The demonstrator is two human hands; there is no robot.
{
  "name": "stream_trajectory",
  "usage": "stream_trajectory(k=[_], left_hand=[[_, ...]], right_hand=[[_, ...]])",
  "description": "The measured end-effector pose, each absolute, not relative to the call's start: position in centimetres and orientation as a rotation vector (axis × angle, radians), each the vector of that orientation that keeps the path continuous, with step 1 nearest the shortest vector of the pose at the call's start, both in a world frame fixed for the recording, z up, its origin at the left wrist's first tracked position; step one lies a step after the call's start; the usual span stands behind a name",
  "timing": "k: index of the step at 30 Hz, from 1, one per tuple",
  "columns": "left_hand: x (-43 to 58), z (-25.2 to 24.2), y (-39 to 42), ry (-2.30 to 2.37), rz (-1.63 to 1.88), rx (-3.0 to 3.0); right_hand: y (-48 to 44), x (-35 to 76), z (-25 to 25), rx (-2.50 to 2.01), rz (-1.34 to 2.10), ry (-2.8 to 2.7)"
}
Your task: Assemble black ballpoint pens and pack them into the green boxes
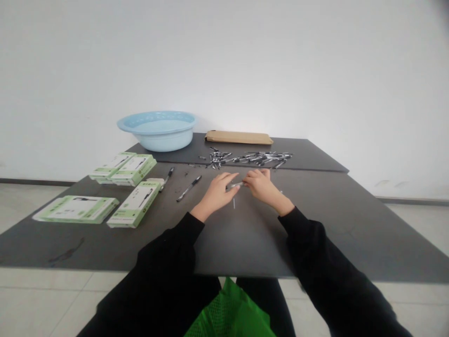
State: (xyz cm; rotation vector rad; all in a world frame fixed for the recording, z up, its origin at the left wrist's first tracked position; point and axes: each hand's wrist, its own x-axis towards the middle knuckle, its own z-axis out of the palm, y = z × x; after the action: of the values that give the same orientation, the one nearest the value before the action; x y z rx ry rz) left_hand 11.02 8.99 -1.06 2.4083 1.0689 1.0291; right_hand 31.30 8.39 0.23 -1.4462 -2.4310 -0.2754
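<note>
Near the middle of the table, my left hand (218,191) and my right hand (263,187) work close together on a clear pen barrel (239,184). My right fingers are curled around its right end. At its left end, my left thumb and forefinger close loosely on it, partly hiding it. A thin pale stick-like piece (234,203) lies on the table just below. To the left of my hands rest a pen with a black grip (189,188) and another pen (168,178). Beyond my hands lies a pile of pens (266,158), with small black pen parts (215,158) beside it.
Green-and-white pen boxes stand at the left: a stacked group (128,168), a single box (136,203) and a flat one (77,209). A light blue basin (164,140) and a brown cardboard piece (238,137) are at the back of the dark table (333,234), near the wall.
</note>
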Motion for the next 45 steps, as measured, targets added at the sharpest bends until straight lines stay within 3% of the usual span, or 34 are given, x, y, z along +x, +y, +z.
stream_trajectory(k=[5,11,15,27,30,36,45], left_hand=[[10.7,-2.3,9.2,1.186,0.593,2.401],[9.9,-2.5,10.5,1.147,0.692,2.245],[9.9,-2.0,10.4,1.070,0.781,2.070],[11.0,-3.1,10.2,0.959,0.730,1.642],[11.7,-3.7,9.7,0.849,0.704,1.532],[12.2,-4.1,9.1,0.710,0.690,1.503],[12.2,-3.6,8.8,0.691,0.608,1.522]], right_hand=[[6.8,29.2,0.3,-1.311,-0.255,-2.480],[9.2,33.5,-0.3,-1.554,-0.211,-2.072],[11.0,36.0,-2.3,-1.777,-0.082,-2.093],[12.4,35.6,-3.6,-1.766,0.044,-2.091],[12.1,36.2,-2.2,-1.536,0.283,-1.708],[9.6,34.4,0.8,-0.836,1.100,-1.170],[7.2,31.6,1.9,-0.726,1.158,-1.152]])
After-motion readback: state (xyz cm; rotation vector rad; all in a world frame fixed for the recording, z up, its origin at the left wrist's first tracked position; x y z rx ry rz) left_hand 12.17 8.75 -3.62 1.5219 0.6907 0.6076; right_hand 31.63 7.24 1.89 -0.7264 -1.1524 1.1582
